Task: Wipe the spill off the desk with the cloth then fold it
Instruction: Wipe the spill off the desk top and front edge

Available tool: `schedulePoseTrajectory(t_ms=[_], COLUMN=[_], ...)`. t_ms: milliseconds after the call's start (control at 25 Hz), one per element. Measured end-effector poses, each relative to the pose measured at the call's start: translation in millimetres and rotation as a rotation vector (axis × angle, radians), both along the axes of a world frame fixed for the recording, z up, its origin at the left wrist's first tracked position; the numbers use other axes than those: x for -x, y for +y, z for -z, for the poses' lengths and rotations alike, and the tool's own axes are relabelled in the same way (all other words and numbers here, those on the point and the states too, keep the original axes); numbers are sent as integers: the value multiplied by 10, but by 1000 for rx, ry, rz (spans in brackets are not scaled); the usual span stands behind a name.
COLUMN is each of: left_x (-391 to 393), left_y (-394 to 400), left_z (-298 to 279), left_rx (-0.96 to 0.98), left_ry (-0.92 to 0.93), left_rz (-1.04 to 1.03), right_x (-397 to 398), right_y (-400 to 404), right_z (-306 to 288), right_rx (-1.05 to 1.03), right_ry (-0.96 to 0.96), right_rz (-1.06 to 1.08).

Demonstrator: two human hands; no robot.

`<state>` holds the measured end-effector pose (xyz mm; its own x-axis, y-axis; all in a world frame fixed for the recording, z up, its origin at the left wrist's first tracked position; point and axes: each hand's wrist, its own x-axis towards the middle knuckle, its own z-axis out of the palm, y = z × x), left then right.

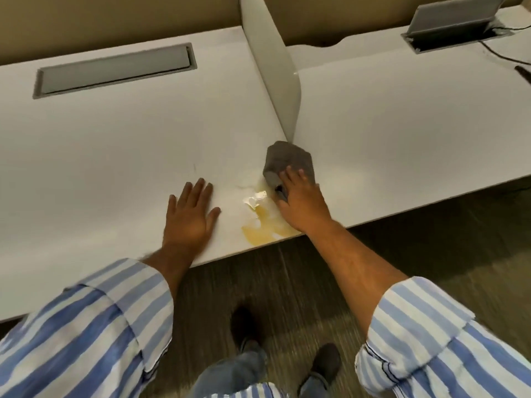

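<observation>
Grey cloth (287, 162), bunched into a loose lump, on the white desk (115, 156) just before the near end of the white divider panel (275, 73), touching the far edge of a yellow spill (264, 228) pooled at the desk's front edge, with a pale foamy patch (255, 199) on it. Right hand (301, 205) pressed palm-down on the cloth's near side, fingers (290, 175) slightly apart over the fabric, thumb side gathering a fold. Left hand (191, 216) flat on bare desk left of the spill, fingers spread, holding nothing.
</observation>
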<state>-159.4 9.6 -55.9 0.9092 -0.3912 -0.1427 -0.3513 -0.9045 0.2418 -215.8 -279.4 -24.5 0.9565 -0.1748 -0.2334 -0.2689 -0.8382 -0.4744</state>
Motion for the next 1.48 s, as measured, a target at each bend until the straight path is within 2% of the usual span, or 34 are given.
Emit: schedulePoseTrajectory(t_ms=[80,160,360,560,600,720,800,880,1000,1080,1120,1240,1320,1360,1400,1480], left_x=[11,-35,-34,-21,17,186,240,205,225,219,212,214,215,207,203,208], left_y=[20,41,56,147,224,445,464,426,439,461,468,461,467,472,472,473], left_z=[32,45,69,30,44,92,104,81,93,110,114,128,131,132,132,138], left_rx=[38,48,82,382,393,214,174,167,161,178,188,209,221,220,210,186], left_ry=[0,5,-20,7,13,-45,-66,-76,-80,-83,-85,-87,-88,-91,-92,-92], left_rz=[-15,-19,-20,-174,-162,-1,5,-7,-31,-31,-26,-20,-31,-33,-32,-51], right_x=[-24,19,388,677,745,912,937,841,524,267,149,-68,-191,-241,-254,-132], right_y=[81,161,781,972,944,827,758,636,421,254,167,53,106,163,268,533], right_z=[162,246,289,296,292,244,167,-38,-516,-817,-945,-1244,-1216,-1082,-892,-415], right_rx=[150,216,226,230,236,236,240,139,-128,-320,-349,-151,19,98,187,325], right_ry=[62,66,-19,-26,-28,-7,10,76,142,5,-112,-427,-511,-469,-323,109], right_rz=[-55,-53,-188,-267,-290,-372,-408,-377,-37,195,247,173,43,-29,-123,-329])
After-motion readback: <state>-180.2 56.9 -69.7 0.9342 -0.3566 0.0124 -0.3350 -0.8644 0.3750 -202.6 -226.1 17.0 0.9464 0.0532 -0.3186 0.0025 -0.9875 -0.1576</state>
